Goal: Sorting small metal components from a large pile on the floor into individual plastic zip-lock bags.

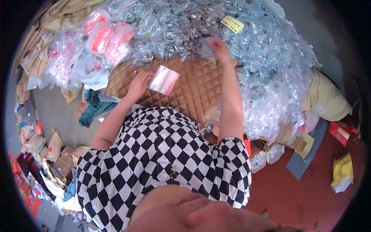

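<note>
Black-and-white checked shirt [164, 143] nearest, then straight onto a brown quilted mat [197, 85] spread just beyond it. Over the left part of this mat, a stack of small clear bags [164, 80], gripped along its left side by the left hand [140, 84]. Nearly square, so without a strong long axis to read; edged in red down the right side, on a slant from upper right to lower left. Just above the left hand, near the mat's upper left edge, a small round piece [135, 72].

Farther out and to the right, at the mat's far edge, the right hand [219, 49], bent inward and pointing left into a pile of clear plastic bags [262, 69]. Seems to be touching a bag there, maybe pinching it; can't tell from this view. From the right hand to the stack: down and to the left, across the quilting, well apart, with the left hand much the nearer.

Room for moving between left forearm [116, 116] and right forearm [231, 100], over the flat mat; less beyond, against the pile banked along the far edge and round the right.

Farther still, a yellow note [232, 24] on top of the pile; off to the left, red-and-white bags [108, 36].
</note>
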Demonstrator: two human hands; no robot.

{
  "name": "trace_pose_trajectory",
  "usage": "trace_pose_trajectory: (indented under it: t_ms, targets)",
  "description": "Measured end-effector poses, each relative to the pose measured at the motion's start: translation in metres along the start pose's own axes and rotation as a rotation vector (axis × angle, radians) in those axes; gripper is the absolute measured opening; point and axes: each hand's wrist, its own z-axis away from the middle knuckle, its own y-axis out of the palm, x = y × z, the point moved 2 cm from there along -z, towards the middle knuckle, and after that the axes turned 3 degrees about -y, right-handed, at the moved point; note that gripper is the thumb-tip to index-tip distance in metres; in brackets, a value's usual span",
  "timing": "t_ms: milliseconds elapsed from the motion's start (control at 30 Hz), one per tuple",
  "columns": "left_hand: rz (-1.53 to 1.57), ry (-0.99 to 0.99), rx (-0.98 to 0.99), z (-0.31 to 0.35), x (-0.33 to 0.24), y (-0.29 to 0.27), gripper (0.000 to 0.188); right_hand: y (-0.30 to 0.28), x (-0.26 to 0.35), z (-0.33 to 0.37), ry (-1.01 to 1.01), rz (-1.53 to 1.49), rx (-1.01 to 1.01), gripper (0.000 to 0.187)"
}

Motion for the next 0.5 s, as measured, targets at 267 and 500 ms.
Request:
trace_pose_trajectory:
  t_ms: [267,500]
  targets:
    - [0.188,-0.124,-0.07,0.016,-0.051,-0.024,0.009,0.022,0.008,-0.028,0.112,0.935,0.199,0.035]
    - [0.204,0.147,-0.2,0.005,-0.039,-0.016,0.02,-0.003,0.014,0.005,-0.259,0.962,-0.041,0.021]
